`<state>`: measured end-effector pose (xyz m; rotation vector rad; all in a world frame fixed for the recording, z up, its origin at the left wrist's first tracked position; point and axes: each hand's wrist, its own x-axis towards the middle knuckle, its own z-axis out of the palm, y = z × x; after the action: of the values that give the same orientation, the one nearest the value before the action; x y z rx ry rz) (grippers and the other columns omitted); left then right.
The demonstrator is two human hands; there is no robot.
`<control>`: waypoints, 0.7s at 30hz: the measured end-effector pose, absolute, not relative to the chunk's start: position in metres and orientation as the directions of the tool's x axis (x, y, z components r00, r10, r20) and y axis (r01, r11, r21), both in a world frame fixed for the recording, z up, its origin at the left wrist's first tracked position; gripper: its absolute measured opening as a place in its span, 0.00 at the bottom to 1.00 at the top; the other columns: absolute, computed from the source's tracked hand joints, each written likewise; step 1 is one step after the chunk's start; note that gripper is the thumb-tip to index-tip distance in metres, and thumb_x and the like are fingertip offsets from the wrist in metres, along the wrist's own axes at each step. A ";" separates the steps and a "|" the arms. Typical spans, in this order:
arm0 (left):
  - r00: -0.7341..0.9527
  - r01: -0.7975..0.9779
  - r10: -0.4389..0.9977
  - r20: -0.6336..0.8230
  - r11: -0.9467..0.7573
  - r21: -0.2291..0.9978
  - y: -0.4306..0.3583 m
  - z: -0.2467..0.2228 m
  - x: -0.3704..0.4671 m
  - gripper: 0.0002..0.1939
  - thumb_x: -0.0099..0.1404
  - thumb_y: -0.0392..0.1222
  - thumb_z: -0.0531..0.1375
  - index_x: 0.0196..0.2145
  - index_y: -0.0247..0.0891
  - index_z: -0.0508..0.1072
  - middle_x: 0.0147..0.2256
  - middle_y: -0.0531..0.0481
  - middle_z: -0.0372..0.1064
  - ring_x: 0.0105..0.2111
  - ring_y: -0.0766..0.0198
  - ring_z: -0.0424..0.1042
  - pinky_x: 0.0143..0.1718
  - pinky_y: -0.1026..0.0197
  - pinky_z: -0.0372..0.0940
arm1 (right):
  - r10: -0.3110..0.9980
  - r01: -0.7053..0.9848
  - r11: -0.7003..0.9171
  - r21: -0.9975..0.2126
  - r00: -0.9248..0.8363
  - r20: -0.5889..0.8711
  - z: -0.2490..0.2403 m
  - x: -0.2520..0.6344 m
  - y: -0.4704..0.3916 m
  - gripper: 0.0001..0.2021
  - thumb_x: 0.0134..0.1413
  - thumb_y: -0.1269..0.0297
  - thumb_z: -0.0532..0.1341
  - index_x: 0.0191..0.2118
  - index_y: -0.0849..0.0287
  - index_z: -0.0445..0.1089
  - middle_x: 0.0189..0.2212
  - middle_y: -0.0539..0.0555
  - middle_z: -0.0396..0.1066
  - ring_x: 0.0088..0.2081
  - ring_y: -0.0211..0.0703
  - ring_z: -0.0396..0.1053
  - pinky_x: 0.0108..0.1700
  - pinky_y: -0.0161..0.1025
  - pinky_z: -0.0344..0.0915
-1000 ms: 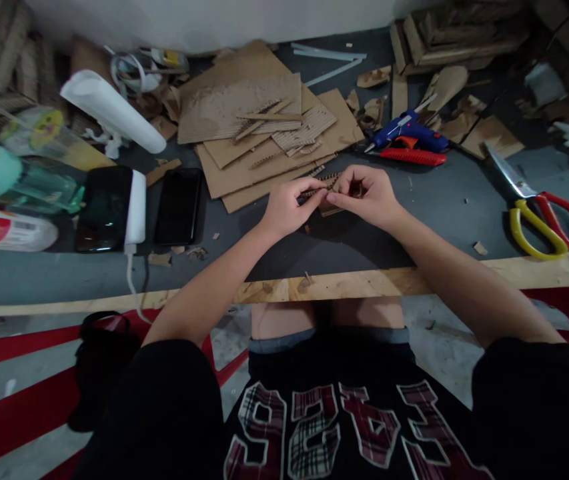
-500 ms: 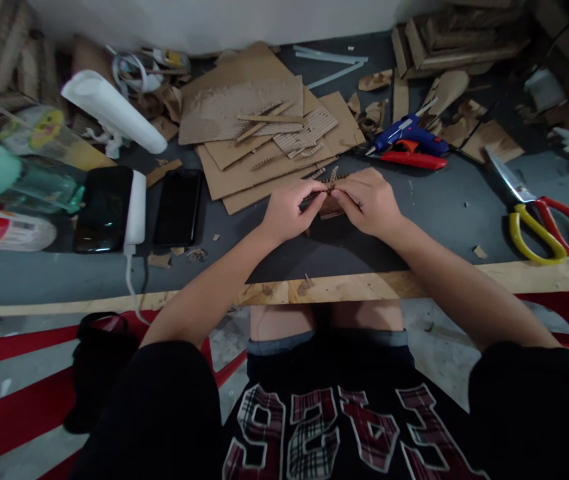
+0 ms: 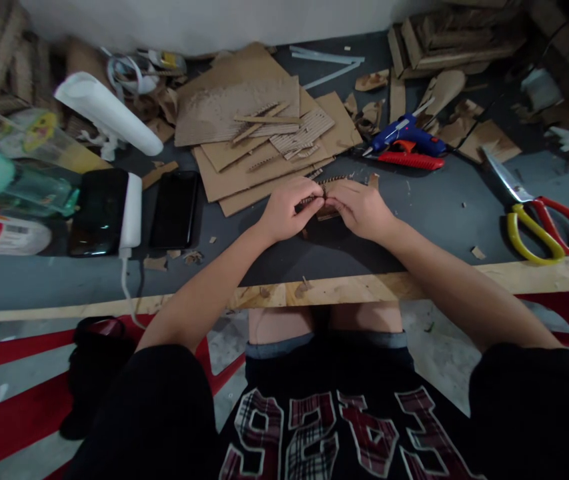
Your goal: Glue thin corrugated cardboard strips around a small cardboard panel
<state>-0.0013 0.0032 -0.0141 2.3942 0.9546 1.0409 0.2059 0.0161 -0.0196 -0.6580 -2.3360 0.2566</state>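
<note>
Over the near middle of the table, my left hand (image 3: pixel 284 212) and my right hand (image 3: pixel 361 208) meet with fingertips almost touching. Both are closed in a pinch on a small cardboard piece (image 3: pixel 327 212), which is mostly covered by my fingers. A thin corrugated cardboard strip (image 3: pixel 331 180) runs along its far side between the hands. A small tan cardboard end (image 3: pixel 373 181) sticks up behind my right hand; whether it belongs to the same piece, I cannot tell.
Stacked cardboard sheets (image 3: pixel 214 175) lie beyond my hands. To the right are a blue glue gun (image 3: pixel 407 137), a red-handled tool (image 3: pixel 409 161) and scissors (image 3: pixel 537 207). Leftward are a black phone (image 3: pixel 175 210), a cabled white device (image 3: pixel 131 213), bottles and a paper roll (image 3: pixel 109 113).
My right fingers have shifted and flattened over the piece. The upright strip end between my hands no longer shows there, and a cardboard end now appears behind my right hand.
</note>
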 end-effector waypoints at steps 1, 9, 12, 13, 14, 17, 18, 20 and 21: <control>0.506 0.401 0.704 0.498 -0.704 0.587 0.004 -0.013 -0.002 0.17 0.73 0.50 0.51 0.34 0.36 0.71 0.33 0.46 0.73 0.37 0.63 0.71 0.43 0.60 0.64 | 0.518 0.363 0.855 -0.370 -0.629 0.580 -0.019 0.205 0.016 0.14 0.70 0.65 0.48 0.34 0.60 0.66 0.30 0.54 0.69 0.34 0.40 0.66 0.37 0.35 0.64; 0.513 0.242 0.739 0.437 -0.613 0.752 0.008 -0.011 -0.004 0.22 0.71 0.59 0.52 0.34 0.37 0.71 0.37 0.46 0.73 0.40 0.64 0.71 0.46 0.59 0.64 | 0.491 0.222 0.858 -0.462 -0.616 0.616 -0.010 0.207 0.016 0.12 0.70 0.66 0.50 0.34 0.59 0.65 0.29 0.52 0.67 0.33 0.36 0.65 0.37 0.34 0.63; 0.535 0.137 0.743 0.403 -0.546 0.826 0.009 -0.010 -0.006 0.21 0.69 0.59 0.56 0.32 0.37 0.71 0.35 0.48 0.70 0.37 0.65 0.69 0.44 0.61 0.64 | 0.484 0.162 0.844 -0.511 -0.639 0.597 -0.006 0.207 0.016 0.14 0.71 0.65 0.48 0.33 0.59 0.65 0.28 0.51 0.67 0.31 0.35 0.65 0.37 0.33 0.62; 0.550 0.088 0.745 0.377 -0.501 0.861 0.009 -0.010 -0.007 0.20 0.68 0.59 0.58 0.31 0.37 0.71 0.34 0.49 0.69 0.36 0.66 0.69 0.42 0.62 0.64 | 0.489 0.135 0.828 -0.544 -0.649 0.583 -0.005 0.206 0.016 0.15 0.71 0.64 0.48 0.32 0.59 0.65 0.27 0.50 0.67 0.31 0.34 0.64 0.37 0.33 0.62; 0.567 0.037 0.748 0.345 -0.442 0.896 0.010 -0.010 -0.007 0.19 0.67 0.58 0.59 0.31 0.37 0.71 0.33 0.50 0.68 0.35 0.67 0.68 0.40 0.63 0.64 | 0.494 0.102 0.806 -0.583 -0.658 0.568 -0.004 0.206 0.015 0.16 0.71 0.63 0.48 0.32 0.59 0.65 0.27 0.50 0.66 0.31 0.34 0.64 0.37 0.32 0.63; 0.606 -0.076 0.757 0.244 -0.250 0.965 0.009 -0.011 -0.009 0.18 0.65 0.56 0.62 0.31 0.38 0.71 0.32 0.52 0.66 0.33 0.69 0.67 0.38 0.64 0.63 | 0.510 -0.016 0.717 -0.697 -0.669 0.541 -0.003 0.205 0.015 0.18 0.72 0.60 0.49 0.31 0.60 0.66 0.26 0.50 0.66 0.30 0.31 0.64 0.36 0.31 0.63; 0.605 -0.100 0.764 0.226 -0.208 0.973 0.008 -0.012 -0.009 0.18 0.65 0.57 0.62 0.31 0.38 0.70 0.31 0.52 0.66 0.33 0.69 0.68 0.37 0.64 0.63 | 0.520 -0.049 0.683 -0.729 -0.668 0.532 -0.003 0.205 0.015 0.18 0.71 0.60 0.49 0.31 0.61 0.66 0.26 0.50 0.67 0.29 0.31 0.65 0.35 0.30 0.63; 0.586 -0.135 0.783 0.210 -0.160 0.978 0.006 -0.014 -0.007 0.19 0.63 0.58 0.63 0.31 0.38 0.70 0.31 0.52 0.65 0.33 0.68 0.68 0.37 0.63 0.64 | 0.546 -0.096 0.615 -0.783 -0.665 0.510 -0.003 0.205 0.014 0.18 0.71 0.59 0.51 0.31 0.62 0.67 0.27 0.50 0.67 0.29 0.29 0.65 0.34 0.28 0.63; 0.576 -0.153 0.792 0.203 -0.140 0.978 0.005 -0.014 -0.006 0.19 0.63 0.58 0.64 0.30 0.38 0.69 0.31 0.52 0.65 0.33 0.67 0.68 0.37 0.62 0.64 | 0.562 -0.115 0.576 -0.809 -0.663 0.495 -0.003 0.205 0.014 0.17 0.70 0.59 0.52 0.31 0.62 0.67 0.28 0.50 0.68 0.29 0.29 0.65 0.34 0.28 0.63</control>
<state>-0.0057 0.0049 -0.0141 1.4959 0.5709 0.8988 0.2047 0.0139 -0.0031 -0.3561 -2.0352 1.1169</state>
